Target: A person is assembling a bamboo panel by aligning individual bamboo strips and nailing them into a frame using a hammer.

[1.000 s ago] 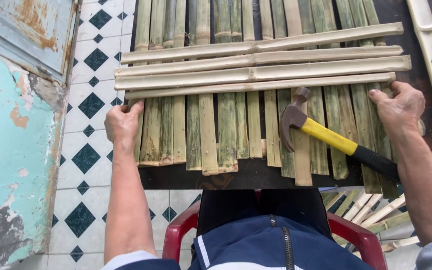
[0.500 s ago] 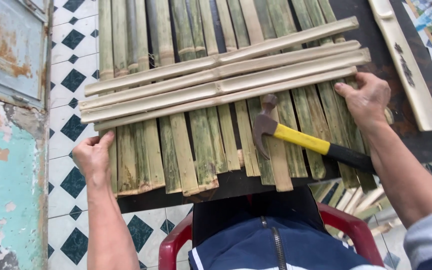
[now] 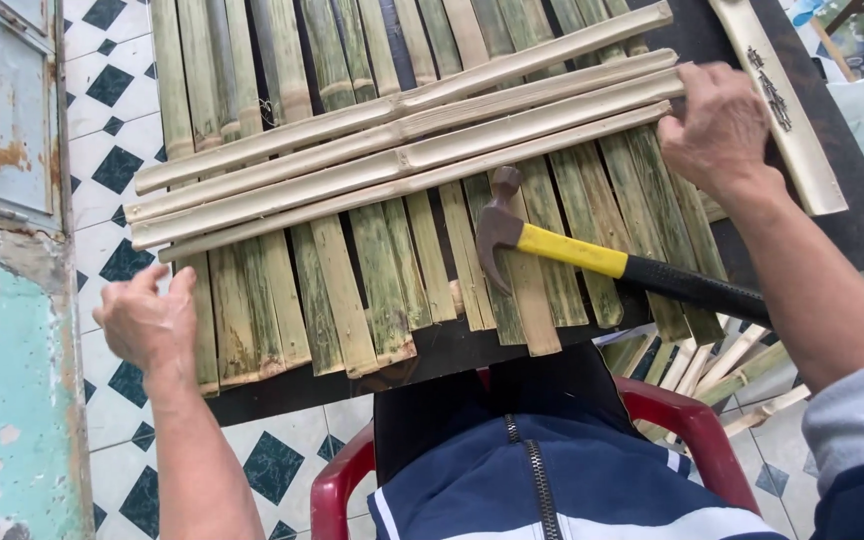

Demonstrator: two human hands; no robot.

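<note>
With the left hand (image 3: 147,322) spread loosely at the slats' (image 3: 352,290) eight o'clock edge and the right hand (image 3: 717,125) apparently curled on the crosspieces' (image 3: 402,150) two o'clock ends, square both sides evenly, sparing the hammer (image 3: 592,255).

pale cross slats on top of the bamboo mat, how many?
4 pale cross slats, stacked side by side across the green slats: top, second, third, bottom just above the hammer.

I have one view only, from the head, looking steeply down and forward at close range. The dark surface (image 3: 852,230) fills the upper frame beyond my fingers (image 3: 697,75); my lap and the red chair (image 3: 337,485) sit below them.
</note>
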